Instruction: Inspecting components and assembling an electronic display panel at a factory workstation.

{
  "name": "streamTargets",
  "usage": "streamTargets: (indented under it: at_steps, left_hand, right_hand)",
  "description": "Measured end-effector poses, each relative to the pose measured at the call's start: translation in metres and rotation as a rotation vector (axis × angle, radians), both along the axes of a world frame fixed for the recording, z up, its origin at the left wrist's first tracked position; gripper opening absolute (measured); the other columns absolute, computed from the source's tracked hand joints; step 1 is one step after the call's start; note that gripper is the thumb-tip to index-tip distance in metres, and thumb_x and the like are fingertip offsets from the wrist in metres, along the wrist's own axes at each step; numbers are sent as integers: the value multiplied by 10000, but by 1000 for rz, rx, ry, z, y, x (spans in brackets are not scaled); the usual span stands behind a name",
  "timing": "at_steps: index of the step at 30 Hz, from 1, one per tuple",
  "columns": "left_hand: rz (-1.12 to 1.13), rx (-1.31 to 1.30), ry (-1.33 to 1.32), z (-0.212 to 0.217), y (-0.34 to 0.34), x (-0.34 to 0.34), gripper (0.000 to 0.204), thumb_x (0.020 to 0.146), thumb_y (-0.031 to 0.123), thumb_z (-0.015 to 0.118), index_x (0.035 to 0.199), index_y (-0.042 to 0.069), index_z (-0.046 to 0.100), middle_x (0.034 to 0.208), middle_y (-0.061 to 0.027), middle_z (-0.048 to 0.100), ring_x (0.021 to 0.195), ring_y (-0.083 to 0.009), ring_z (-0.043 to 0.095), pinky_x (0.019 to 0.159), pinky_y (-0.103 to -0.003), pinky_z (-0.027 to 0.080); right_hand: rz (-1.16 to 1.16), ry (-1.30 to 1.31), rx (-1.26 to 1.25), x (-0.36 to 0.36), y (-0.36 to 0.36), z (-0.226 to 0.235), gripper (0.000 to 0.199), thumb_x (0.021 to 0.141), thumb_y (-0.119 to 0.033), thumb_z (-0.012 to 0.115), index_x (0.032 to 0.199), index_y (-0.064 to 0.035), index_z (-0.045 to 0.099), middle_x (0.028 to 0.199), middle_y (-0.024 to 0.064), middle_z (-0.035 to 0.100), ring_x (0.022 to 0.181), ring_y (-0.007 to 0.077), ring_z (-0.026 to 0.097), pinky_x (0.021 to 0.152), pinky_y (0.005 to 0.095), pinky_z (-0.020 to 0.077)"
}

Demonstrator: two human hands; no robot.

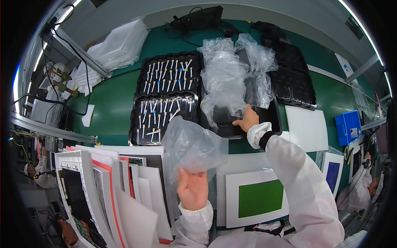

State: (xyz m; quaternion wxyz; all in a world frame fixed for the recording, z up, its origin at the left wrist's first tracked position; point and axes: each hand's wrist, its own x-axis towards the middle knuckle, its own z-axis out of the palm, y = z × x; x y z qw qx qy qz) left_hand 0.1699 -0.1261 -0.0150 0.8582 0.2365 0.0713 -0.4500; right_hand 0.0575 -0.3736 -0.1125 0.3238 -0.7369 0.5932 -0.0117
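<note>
My left hand (193,191) is palm up, low in the middle, with its fingers closed on the edge of a clear plastic bag (194,142). The bag stands puffed out above the fingers and partly covers them. Farther right, my right hand (248,120) reaches over a black tray (273,118), its thumb stretched out to the left and apart from the fingers. Its fingertips come up to a heap of crumpled clear plastic bags (223,74) lying across the tray. Whether they touch the plastic I cannot tell.
Two black trays (138,93) of small white strip parts lie left of the heap. Upright foam sheets and white frames (120,190) crowd the near left. A green-screened white panel (260,193), a white foam sheet (306,129) and a blue bin (348,127) are on the right.
</note>
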Motion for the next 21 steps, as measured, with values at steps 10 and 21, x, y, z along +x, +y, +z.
streamTargets:
  at_steps: [10,21]
  left_hand:
    - [-104,57,-41,4,4,-15,184,871,194,536,1026,95,545,1077,-36,554,954,-172,490,818,-324,371]
    - [-588,85,-1560,-2,58,-93,207,684,159,735,829,42,645,1094,-166,565,989,-304,533,859,-366,397]
  right_hand:
    - [-264,-112,-478,14,21,17,942,591,-237,796,1268,46,206,1181,250,377,1061,378,448,889,411,402]
    - [185,-982,836,-130,132,158,348,825,-126,595,1135,10,518,1023,68,591,925,136,548,851,290,431]
